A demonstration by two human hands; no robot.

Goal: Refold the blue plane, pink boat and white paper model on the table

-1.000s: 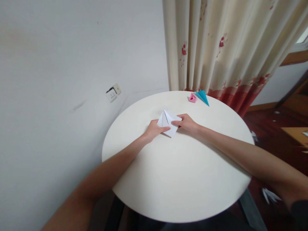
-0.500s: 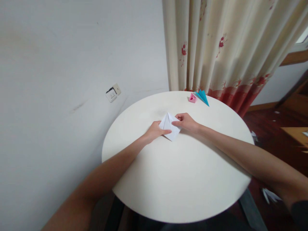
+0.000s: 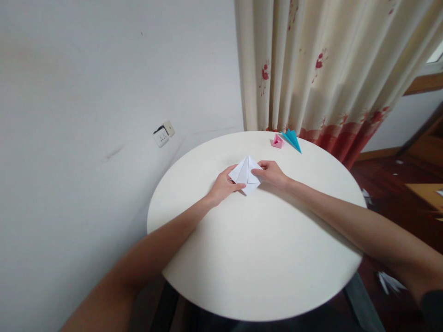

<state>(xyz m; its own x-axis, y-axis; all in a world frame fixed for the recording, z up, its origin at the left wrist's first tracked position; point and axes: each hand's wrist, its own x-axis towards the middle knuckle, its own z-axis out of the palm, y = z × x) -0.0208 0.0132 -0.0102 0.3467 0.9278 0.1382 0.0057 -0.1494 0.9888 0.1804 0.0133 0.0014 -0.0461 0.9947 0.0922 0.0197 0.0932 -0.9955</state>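
Observation:
A folded sheet of white paper [image 3: 245, 174], diamond-shaped with creased flaps meeting along its middle, is held between both hands just over the round table. My left hand [image 3: 224, 185] grips its left corner, thumb lying across the lower front and fingers behind. At the right corner, my right hand [image 3: 271, 174] pinches the paper, its thumb on the front face. The fingers behind the sheet are partly hidden.
On the white round table [image 3: 263, 258], a pink folded paper piece [image 3: 277, 141] and a blue paper plane [image 3: 292, 140] lie at the far edge. Behind hangs a curtain [image 3: 311, 69]. A wall with a socket [image 3: 161, 137] stands at the left.
Both hands have lifted and turned the white paper slightly. Its right flap now shows folded in to the middle, with a horizontal edge below. Both hands still hold it.

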